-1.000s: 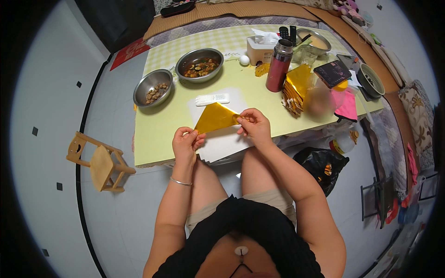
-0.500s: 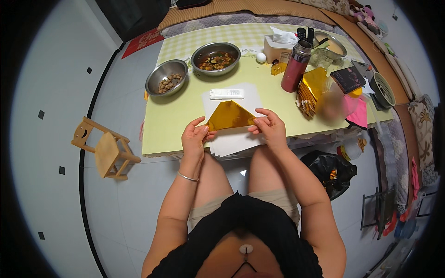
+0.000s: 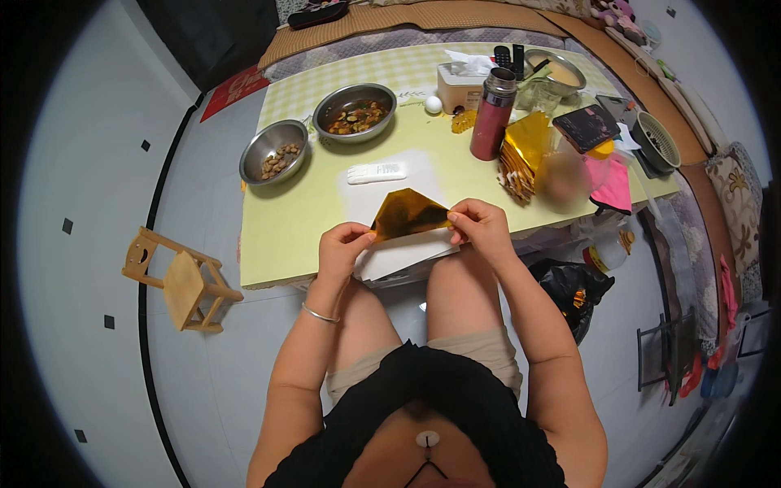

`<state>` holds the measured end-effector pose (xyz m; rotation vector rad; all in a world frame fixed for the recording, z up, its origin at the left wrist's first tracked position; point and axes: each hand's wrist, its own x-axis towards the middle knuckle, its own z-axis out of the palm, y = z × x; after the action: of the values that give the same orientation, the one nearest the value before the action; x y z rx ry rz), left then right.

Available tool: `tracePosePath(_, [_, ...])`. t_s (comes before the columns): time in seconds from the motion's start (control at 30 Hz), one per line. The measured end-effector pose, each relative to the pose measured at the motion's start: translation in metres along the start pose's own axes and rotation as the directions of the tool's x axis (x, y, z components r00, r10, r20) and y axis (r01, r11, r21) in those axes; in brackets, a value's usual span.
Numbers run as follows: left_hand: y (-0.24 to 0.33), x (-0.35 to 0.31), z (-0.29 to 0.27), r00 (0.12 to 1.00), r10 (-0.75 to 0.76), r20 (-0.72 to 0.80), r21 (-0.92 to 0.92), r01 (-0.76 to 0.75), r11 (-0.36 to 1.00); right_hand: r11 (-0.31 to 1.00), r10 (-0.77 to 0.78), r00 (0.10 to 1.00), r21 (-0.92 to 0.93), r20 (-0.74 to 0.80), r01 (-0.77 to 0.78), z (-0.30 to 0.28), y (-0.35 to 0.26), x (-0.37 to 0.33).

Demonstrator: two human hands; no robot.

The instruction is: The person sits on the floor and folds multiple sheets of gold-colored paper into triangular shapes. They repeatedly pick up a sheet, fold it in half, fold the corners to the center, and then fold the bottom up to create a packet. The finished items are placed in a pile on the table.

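A folded sheet of shiny gold foil paper (image 3: 409, 215) is stretched between my two hands over the near edge of the table. Its top comes to a blunt peak, and its lower edge runs from hand to hand. My left hand (image 3: 345, 246) pinches the left corner between thumb and fingers. At the right corner my right hand (image 3: 482, 228) grips it the same way. Beneath the foil lie white paper sheets (image 3: 386, 264), partly covered by it. A white flat packet (image 3: 377, 172) rests on the paper just beyond.
Two metal bowls, one of nuts (image 3: 250, 164) and one of dark liquid food (image 3: 322, 128), stand at the left. To the right are a red thermos (image 3: 489, 122), a gold foil stack (image 3: 527, 146) and a pink cloth (image 3: 610, 185). A wooden chair (image 3: 185, 286) and black bag (image 3: 565, 285) are on the floor.
The foil paper is tilted more, and its surface looks darker. My left-hand fingers have curled in closer around its corner. The whole view has shifted slightly.
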<state>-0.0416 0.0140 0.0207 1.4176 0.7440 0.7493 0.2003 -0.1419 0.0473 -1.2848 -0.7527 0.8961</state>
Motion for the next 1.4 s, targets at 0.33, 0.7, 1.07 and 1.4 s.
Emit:
tracePosePath(0.33, [0.059,0.044,0.115,0.969,-0.134,0.206,-0.157,0.168,0.973,0.893,-0.176,0.915,0.332,-0.362,0.303,-0.071,-0.036,-0.021])
tracePosePath(0.7, [0.051,0.086,0.265,0.897,-0.34,0.283,-0.331,0.424,0.843,0.95,-0.034,0.889,0.261,-0.456,0.171,-0.119,0.006,-0.082])
tracePosePath(1.07, [0.042,0.116,0.288,0.977,-0.16,0.14,0.073,0.15,0.986,0.983,-0.047,0.934,0.147,-0.354,0.106,-0.085,0.02,-0.069])
tracePosePath(1.4, [0.01,0.074,0.06,0.963,0.254,0.092,0.405,-0.269,0.874,0.331,-0.454,0.797,-0.755,0.399,0.566,-0.013,0.018,-0.034])
